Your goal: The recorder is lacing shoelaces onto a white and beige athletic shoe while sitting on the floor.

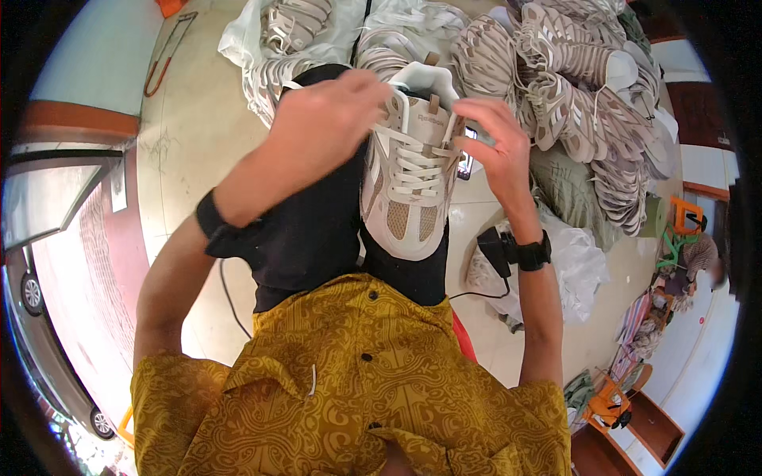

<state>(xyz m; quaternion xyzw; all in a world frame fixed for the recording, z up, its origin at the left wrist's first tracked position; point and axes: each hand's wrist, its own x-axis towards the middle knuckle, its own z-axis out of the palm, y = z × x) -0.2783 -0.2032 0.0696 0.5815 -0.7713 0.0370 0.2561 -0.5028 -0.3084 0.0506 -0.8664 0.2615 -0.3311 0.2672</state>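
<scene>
A beige and white lace-up sneaker [414, 178] rests on my lap, its toe toward me and its heel away. White laces [418, 170] cross its front. At the left side of its collar is my left hand [337, 111], smeared by motion, its fingers closed around the upper end of the shoelace; the fingertips are partly hidden. My right hand [498, 147] is at the right side of the opening. Its thumb and forefinger are apart, with their tips by the upper eyelets and lace. A dark strap circles each wrist.
Many similar sneakers [567, 111] lie heaped at the far right, with more on white plastic [246, 40] beyond my knees. A phone [466, 164] shows behind the shoe. Clear plastic bags [575, 262] lie to the right. Black cables run from the wrist straps. Another person [702, 258] is at far right.
</scene>
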